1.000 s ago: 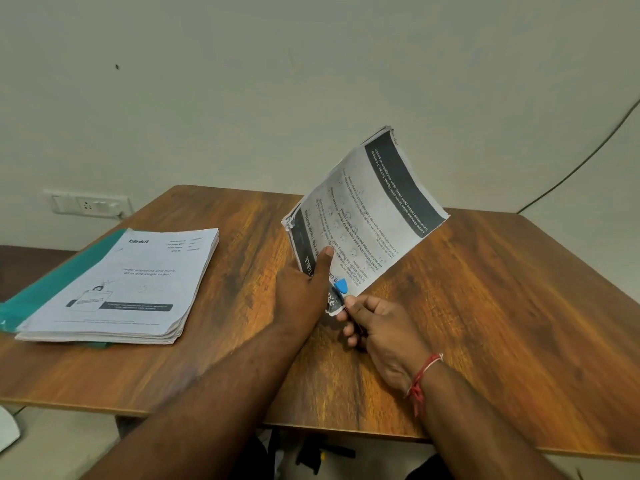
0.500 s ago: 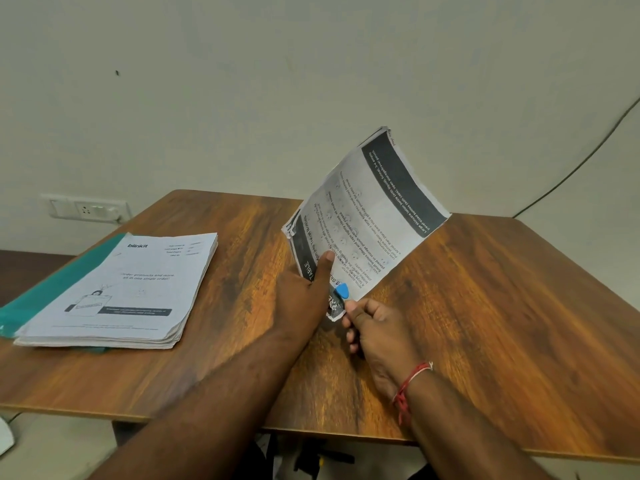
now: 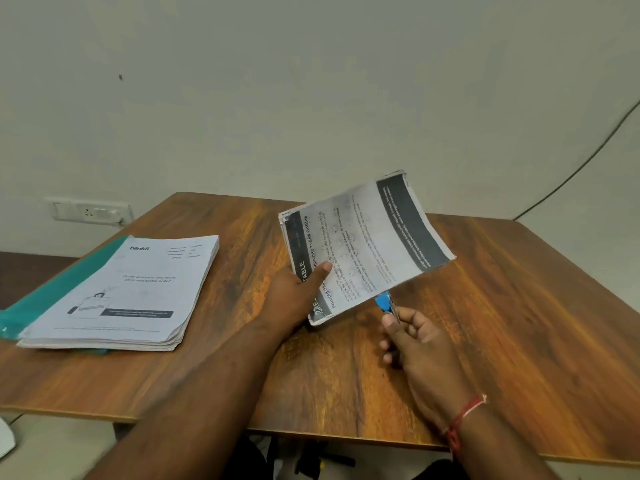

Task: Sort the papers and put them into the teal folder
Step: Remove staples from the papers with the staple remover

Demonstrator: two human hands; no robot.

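I see the desk (image 3: pixel 519 323) carrying a paper stack (image 3: pixel 138 296) at nine o'clock, lying on the teal folder (image 3: pixel 62 292). At centre my left hand (image 3: pixel 294 296) grips a tilted sheaf of printed sheets (image 3: pixel 367 244), thumb on its face. At five o'clock my right hand (image 3: pixel 415 337) pinches a small blue-tipped item (image 3: pixel 382 302) just beside the sheaf's lower edge.

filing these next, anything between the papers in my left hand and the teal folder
Only the stack lying on the teal folder, covering most of it; nothing else shows between it and the held papers.
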